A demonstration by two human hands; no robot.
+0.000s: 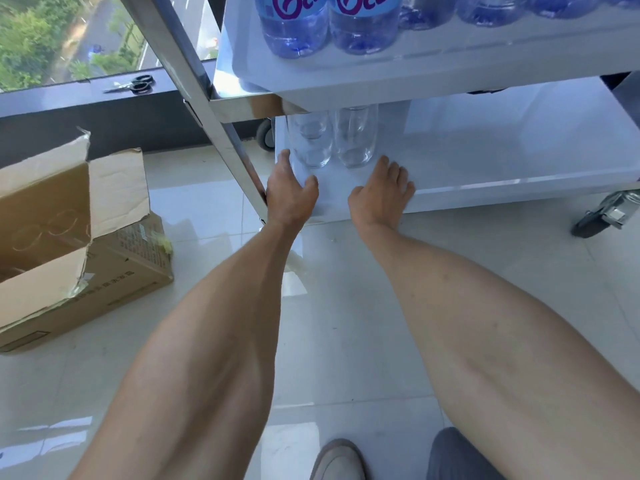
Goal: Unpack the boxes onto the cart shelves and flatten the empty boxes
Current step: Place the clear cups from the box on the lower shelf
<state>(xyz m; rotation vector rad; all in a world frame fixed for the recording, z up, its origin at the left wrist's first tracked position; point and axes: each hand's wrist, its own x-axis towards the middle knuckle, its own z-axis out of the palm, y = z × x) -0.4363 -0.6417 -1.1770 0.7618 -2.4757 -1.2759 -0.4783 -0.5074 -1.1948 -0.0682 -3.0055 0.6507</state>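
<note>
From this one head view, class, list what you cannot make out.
- Box contents: hidden by its flaps and the left edge.
- Upper-shelf bottles: tops cut off by the top edge.
- Lower-shelf bottles: tops hidden by the upper shelf.
- Box print: too small.

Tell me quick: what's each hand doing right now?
Left hand: open, fingers beside the bottles, holding nothing.
Right hand: open, holding nothing.

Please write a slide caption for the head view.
Both hands, left hand and right hand, rest beside bottles on the cart's lower shelf.
</note>
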